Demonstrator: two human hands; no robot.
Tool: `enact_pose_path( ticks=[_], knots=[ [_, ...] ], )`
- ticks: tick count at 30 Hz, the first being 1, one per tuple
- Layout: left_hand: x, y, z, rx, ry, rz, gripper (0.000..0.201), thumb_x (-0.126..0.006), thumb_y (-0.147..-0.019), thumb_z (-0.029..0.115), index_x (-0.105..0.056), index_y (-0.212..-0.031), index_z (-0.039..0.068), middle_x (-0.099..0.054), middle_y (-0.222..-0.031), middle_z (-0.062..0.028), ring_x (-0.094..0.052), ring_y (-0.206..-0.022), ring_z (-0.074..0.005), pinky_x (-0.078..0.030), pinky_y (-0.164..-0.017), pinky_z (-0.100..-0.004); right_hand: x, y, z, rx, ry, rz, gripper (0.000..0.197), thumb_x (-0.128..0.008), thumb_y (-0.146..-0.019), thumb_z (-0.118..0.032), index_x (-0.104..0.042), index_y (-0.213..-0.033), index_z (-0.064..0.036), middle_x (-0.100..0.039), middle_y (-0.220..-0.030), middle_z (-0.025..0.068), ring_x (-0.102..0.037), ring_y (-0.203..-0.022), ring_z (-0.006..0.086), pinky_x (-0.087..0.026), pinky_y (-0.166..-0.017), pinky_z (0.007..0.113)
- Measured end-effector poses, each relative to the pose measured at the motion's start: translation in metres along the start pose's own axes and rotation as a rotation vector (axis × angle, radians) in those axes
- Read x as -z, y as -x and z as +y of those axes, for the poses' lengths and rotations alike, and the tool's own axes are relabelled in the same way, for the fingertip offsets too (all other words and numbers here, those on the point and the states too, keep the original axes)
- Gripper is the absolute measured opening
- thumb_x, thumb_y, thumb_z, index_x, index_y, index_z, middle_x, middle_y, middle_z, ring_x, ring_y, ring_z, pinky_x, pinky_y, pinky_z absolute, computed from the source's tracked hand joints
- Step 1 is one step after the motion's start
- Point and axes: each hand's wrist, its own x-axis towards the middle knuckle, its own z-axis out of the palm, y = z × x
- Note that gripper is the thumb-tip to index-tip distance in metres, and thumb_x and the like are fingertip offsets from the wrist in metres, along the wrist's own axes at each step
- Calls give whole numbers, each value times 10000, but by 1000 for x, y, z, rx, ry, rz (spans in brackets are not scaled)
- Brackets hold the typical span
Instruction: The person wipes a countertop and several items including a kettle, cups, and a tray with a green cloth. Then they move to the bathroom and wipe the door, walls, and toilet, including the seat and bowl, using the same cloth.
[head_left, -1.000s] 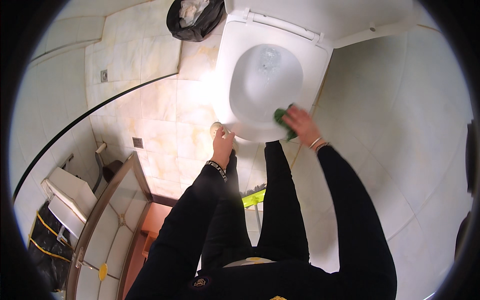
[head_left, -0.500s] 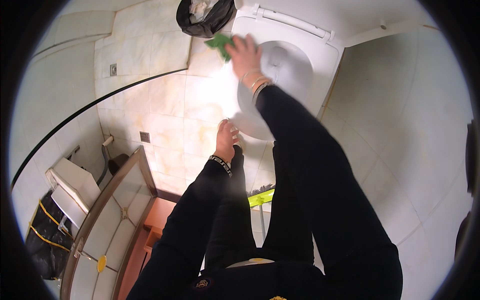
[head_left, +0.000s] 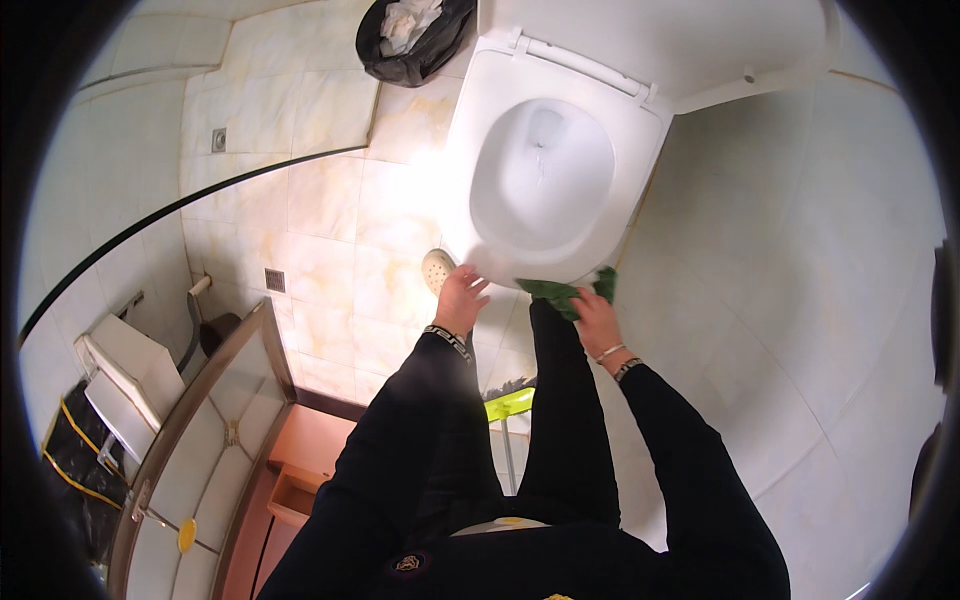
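Observation:
A white toilet seat (head_left: 635,130) lies down around the bowl, with its lid (head_left: 660,40) raised behind it. Close to the front right of the seat, my right hand (head_left: 598,322) is closed on a crumpled green cloth (head_left: 552,295). The cloth hangs out on both sides of the fingers, next to the front rim. My left hand (head_left: 462,302) is by the seat's front left edge, its fingers apart and holding nothing. Whether its fingertips touch the toilet I cannot tell.
Left of the toilet stands a bin with a black bag (head_left: 425,65) and crumpled paper inside. A lime-green broom head (head_left: 510,404) lies between my legs. At the lower left are a framed door (head_left: 215,440) and a white box-shaped thing (head_left: 135,365). A dark edge (head_left: 230,180) curves across the left.
My right hand has brought the green cloth from the seat's far left side round to its front right. The left hand has shifted slightly down and stays open near the front left edge.

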Motion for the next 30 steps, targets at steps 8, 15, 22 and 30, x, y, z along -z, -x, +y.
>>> enact_pose_path(
  ticks=[8, 15, 22, 30],
  knots=[
    [-25, 127, 27, -375, -244, -77, 242, -548, -962, 240, -619, -971, 9, -660, -831, -93, -636, -707, -174, -549, -679, -315, 49, 3, 43, -526, -379, 327, 431, -581, -921, -134, -516, -1330, -12, -571, -1303, 193, -569, -1177, 352, -459, -987, 388],
    [-132, 232, 145, -880, -542, -262, 310, -684, -912, 192, -660, -676, -8, -647, -650, -80, -582, -619, -128, -452, -640, -264, 90, -101, 64, -316, -315, 396, 435, -597, -882, -109, -547, -1312, -68, -561, -1308, 203, -577, -1120, 381, -481, -953, 425],
    [-274, 244, 253, -1201, -691, -412, 376, -586, -967, 344, -669, -817, 9, -635, -716, -61, -599, -650, -160, -488, -663, -279, 151, -228, 92, -57, 37, 562, 500, -619, -849, -95, -554, -1340, -165, -468, -1408, 192, -495, -1201, 420, -443, -1004, 457],
    [-335, 248, 287, -1202, -552, -432, 470, -611, -936, 478, -645, -707, 69, -593, -627, -15, -556, -547, -123, -465, -546, -252, 48, -148, 63, 48, 288, 497, 387, -573, -833, -64, -615, -1218, -69, -502, -1320, 168, -449, -1189, 419, -384, -1053, 470]
  ],
)
